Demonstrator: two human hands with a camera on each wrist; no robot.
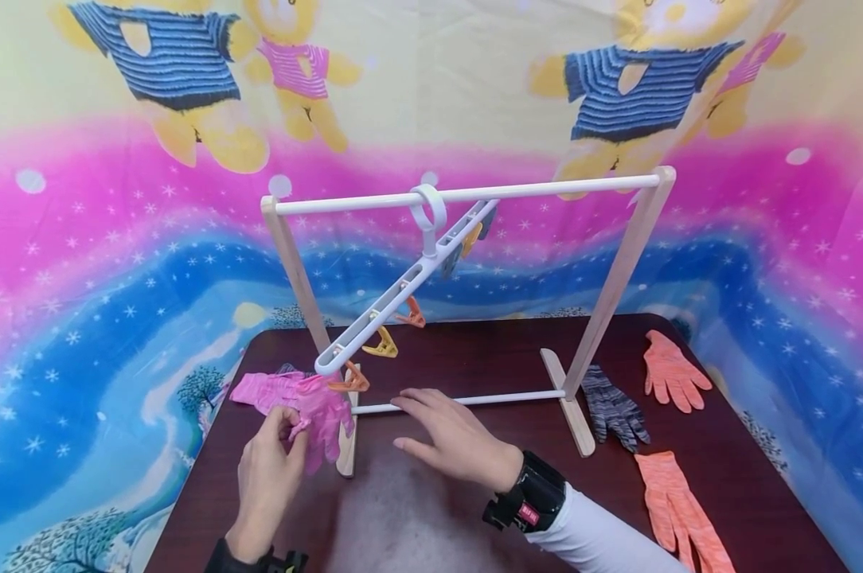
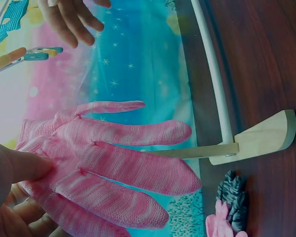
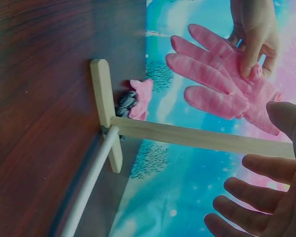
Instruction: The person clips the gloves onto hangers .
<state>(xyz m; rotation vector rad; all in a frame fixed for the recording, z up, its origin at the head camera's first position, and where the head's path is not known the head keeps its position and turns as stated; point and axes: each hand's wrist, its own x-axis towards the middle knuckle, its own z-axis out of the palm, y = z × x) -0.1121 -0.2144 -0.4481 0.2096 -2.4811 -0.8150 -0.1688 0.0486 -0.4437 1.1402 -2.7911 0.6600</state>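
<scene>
My left hand (image 1: 268,477) pinches a pink knitted glove (image 2: 133,163) between thumb and fingers near its cuff. The glove is raised above the table at the left side of the rack, its fingers spread. Close by, an orange clip (image 1: 353,379) hangs from the near end of a white clip hanger (image 1: 381,313). To the right is my right hand (image 1: 460,442), fingers extended and holding nothing; the right wrist view shows it apart from the glove cuff. Yellow (image 1: 383,344) and orange clips (image 1: 413,313) hang farther along the hanger.
The hanger hooks over the white top bar (image 1: 546,189) of a wooden-legged rack. Another pink glove (image 2: 219,223) and a dark grey glove (image 2: 232,195) lie at the table's left. Orange gloves (image 1: 675,372) and a dark grey glove (image 1: 611,406) lie right. Patterned cloth hangs behind.
</scene>
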